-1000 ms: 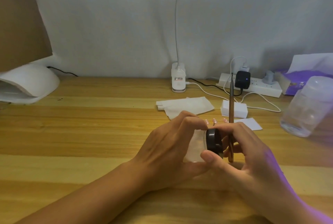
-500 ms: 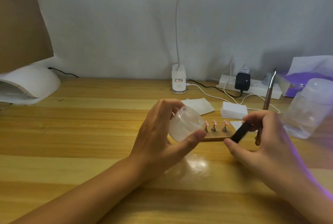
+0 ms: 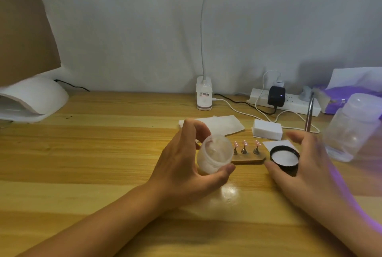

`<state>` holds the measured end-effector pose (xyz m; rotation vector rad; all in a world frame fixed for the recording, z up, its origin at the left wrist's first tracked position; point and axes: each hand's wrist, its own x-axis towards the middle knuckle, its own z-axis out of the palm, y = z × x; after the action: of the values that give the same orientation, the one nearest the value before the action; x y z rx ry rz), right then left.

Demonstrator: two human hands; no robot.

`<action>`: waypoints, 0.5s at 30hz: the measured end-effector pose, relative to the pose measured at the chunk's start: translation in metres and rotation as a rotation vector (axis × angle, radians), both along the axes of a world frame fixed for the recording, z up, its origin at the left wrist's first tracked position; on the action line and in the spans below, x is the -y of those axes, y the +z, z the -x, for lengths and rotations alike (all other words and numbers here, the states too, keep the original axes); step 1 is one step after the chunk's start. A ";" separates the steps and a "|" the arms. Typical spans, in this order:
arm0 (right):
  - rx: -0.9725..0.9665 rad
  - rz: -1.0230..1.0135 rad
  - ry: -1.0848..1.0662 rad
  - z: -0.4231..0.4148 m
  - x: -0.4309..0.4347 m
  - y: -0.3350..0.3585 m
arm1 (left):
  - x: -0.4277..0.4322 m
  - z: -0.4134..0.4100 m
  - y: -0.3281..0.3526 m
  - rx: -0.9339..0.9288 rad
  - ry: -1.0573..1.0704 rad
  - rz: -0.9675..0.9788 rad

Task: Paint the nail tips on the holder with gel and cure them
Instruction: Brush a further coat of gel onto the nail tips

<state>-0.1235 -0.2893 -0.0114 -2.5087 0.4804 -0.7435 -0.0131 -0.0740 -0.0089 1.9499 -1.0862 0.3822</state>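
My left hand (image 3: 182,170) grips an open frosted gel jar (image 3: 215,153), tilted with its mouth toward me, just left of the wooden holder (image 3: 248,161). Three pink nail tips (image 3: 244,143) stand on small stems on the holder. The jar's black lid (image 3: 284,158) lies upside down on the table right of the holder, white liner up. My right hand (image 3: 310,165) curves around the lid, thumb at its near edge. A thin brush (image 3: 309,116) sticks up from behind that hand's fingers; where they hold it is hidden.
A white curing lamp (image 3: 31,97) sits at the far left. Behind the holder are paper wipes (image 3: 223,124), a white block (image 3: 267,129), a desk lamp base (image 3: 204,96) and a power strip (image 3: 289,105) with cables. A clear plastic bottle (image 3: 355,130) stands at right.
The lid came off the jar. My right hand carried it to the right and down, and it now lies upside down on the table. My left hand keeps the jar raised.
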 end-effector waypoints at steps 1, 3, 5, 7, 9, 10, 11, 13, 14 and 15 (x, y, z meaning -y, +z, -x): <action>0.066 -0.002 0.046 0.001 -0.004 0.003 | 0.000 0.001 0.000 0.016 0.002 -0.014; 0.214 -0.009 0.153 0.003 -0.015 0.011 | 0.000 0.001 0.000 0.037 0.004 -0.033; 0.331 0.051 0.229 0.008 -0.023 0.017 | 0.000 0.001 0.000 0.038 -0.007 -0.053; 0.421 0.196 0.317 0.014 -0.028 0.024 | 0.000 0.001 -0.001 0.053 -0.025 -0.086; 0.497 0.240 0.366 0.021 -0.034 0.027 | 0.001 0.002 -0.001 0.085 -0.043 -0.111; 0.514 0.206 0.379 0.024 -0.039 0.030 | 0.001 0.002 -0.001 0.100 -0.054 -0.119; 0.520 0.169 0.380 0.024 -0.044 0.034 | 0.001 0.002 -0.001 0.117 -0.063 -0.127; 0.500 0.167 0.373 0.024 -0.050 0.035 | 0.001 0.003 -0.001 0.145 -0.070 -0.144; 0.494 0.195 0.393 0.025 -0.051 0.036 | 0.001 0.003 -0.001 0.151 -0.070 -0.154; 0.500 0.237 0.431 0.025 -0.050 0.037 | 0.001 0.002 -0.002 0.155 -0.070 -0.164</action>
<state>-0.1483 -0.2392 0.0256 -2.3762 -0.3278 -1.2443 -0.0153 -0.0753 -0.0105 2.0456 -1.3174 0.4230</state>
